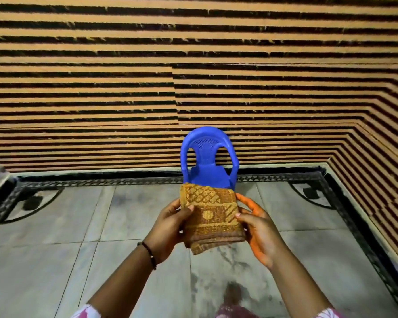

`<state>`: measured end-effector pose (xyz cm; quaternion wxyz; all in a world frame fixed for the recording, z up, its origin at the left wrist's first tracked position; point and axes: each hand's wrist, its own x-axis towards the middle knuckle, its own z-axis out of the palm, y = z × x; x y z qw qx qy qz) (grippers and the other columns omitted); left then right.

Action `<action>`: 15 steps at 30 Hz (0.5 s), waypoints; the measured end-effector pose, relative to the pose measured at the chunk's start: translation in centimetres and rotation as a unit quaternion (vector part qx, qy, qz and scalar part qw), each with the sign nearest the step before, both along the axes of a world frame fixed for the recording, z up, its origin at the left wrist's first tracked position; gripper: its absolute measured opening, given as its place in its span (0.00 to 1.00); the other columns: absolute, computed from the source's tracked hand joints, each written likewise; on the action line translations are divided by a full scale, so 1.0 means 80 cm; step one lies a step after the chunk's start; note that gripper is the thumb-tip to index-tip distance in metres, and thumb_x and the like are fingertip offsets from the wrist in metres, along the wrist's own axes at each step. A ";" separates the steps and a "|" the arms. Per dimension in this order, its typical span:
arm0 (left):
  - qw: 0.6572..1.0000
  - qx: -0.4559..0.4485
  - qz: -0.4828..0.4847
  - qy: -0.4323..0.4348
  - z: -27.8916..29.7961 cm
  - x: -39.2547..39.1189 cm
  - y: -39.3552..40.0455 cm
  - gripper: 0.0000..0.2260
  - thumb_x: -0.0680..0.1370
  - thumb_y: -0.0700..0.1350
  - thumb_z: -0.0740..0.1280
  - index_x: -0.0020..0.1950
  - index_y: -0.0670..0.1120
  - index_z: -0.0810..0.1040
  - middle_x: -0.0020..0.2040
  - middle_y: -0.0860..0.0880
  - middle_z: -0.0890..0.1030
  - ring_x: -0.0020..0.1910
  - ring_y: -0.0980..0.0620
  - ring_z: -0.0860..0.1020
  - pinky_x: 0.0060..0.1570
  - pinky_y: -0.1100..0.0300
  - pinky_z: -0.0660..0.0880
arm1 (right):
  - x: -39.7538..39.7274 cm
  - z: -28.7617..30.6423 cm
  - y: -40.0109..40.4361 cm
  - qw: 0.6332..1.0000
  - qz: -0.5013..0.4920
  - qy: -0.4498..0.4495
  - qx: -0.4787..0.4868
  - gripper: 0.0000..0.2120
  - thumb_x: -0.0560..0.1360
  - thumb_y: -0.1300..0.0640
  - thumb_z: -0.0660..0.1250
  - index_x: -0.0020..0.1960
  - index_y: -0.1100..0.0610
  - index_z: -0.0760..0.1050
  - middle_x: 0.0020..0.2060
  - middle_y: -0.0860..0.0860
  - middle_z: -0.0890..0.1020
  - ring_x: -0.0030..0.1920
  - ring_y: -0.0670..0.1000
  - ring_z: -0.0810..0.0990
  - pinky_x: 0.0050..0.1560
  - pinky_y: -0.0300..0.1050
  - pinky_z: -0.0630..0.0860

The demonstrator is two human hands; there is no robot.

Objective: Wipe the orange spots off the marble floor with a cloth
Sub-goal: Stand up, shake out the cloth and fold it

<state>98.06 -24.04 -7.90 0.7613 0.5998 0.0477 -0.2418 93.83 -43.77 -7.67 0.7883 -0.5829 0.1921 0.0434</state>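
Both hands hold a folded orange-brown cloth [210, 212] up in the air: the left hand [170, 228] pinches its left edge with the thumb on front, and the right hand [257, 232], stained orange on fingers and palm edge, grips the right edge. Below lies a grey marble floor [78, 260] with dark smears near the person. A blue chair [208, 157] stands behind the cloth against a striped wall [193, 65]; a black patterned border [101, 181] frames the floor.
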 end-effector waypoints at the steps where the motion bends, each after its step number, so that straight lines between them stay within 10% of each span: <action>1: 1.000 0.007 0.000 -0.001 -0.004 0.019 -0.011 0.11 0.79 0.42 0.62 0.61 0.47 0.77 0.53 0.44 0.82 0.50 0.44 0.81 0.38 0.52 0.78 | 0.019 -0.003 -0.010 1.000 -0.001 0.000 0.002 0.21 0.75 0.69 0.60 0.63 0.51 0.74 0.54 0.57 0.82 0.54 0.58 0.81 0.50 0.51 0.77; 15: 0.998 0.045 0.029 0.023 -0.046 0.301 -0.168 0.11 0.80 0.42 0.61 0.61 0.48 0.76 0.53 0.38 0.76 0.53 0.38 0.79 0.50 0.42 0.77 | 0.331 -0.033 -0.194 0.993 0.098 0.055 -0.031 0.20 0.75 0.70 0.60 0.61 0.52 0.73 0.43 0.49 0.84 0.42 0.48 0.81 0.39 0.43 0.73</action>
